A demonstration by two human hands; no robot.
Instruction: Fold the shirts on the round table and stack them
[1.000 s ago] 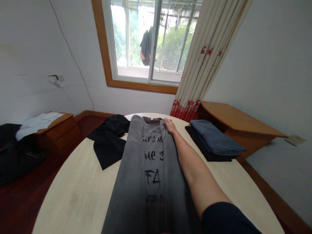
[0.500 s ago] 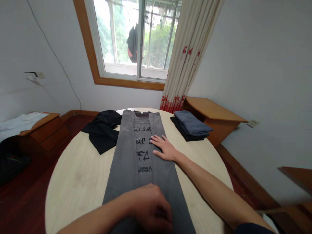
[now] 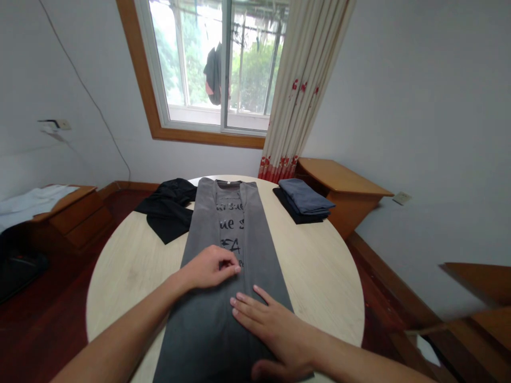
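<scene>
A long grey T-shirt (image 3: pixel 259 239) with black lettering lies lengthwise on the round table, both sides folded inward over its front. My left hand (image 3: pixel 211 266) rests on the middle of the shirt, over the lower lettering; its fingers are curled in, with no cloth visible between them. Closer to me, my right hand (image 3: pixel 275 330) lies flat on the lower part of the shirt, fingers stretched out. The shirt's near end runs out of view at the bottom.
On the pale round table (image 3: pixel 120 276), a crumpled black garment (image 3: pixel 171 207) lies at the left and a folded grey-blue garment (image 3: pixel 305 197) on a black one (image 3: pixel 289 208) at the right. Behind stand a wooden desk (image 3: pixel 339 175) and a curtain (image 3: pixel 303 96).
My right hand has slid from the upper lettering down towards me. My left hand has moved away from me, up onto the middle of the shirt. The view has shifted slightly.
</scene>
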